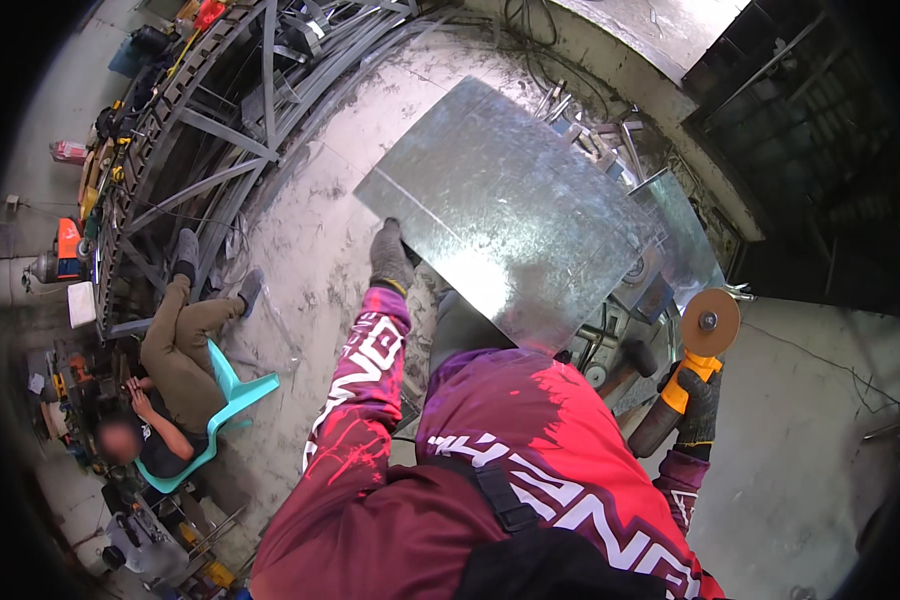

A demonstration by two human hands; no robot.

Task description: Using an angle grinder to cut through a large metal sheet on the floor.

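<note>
One hand [701, 408] (the right, partly hidden) grips the grinder [674, 396].

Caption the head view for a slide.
Left hand at the edge of a metal sheet, right hand holding an angle grinder.

Pale floor [315, 215], dark smudges across it, turquoise plastic chair [238, 393] standing on it

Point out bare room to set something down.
The metal sheet lies bare on top; open floor shows right of the angle grinder and between sheet and curved steel frame. Crowded: metal scraps along the sheet's far-right edge.
</note>
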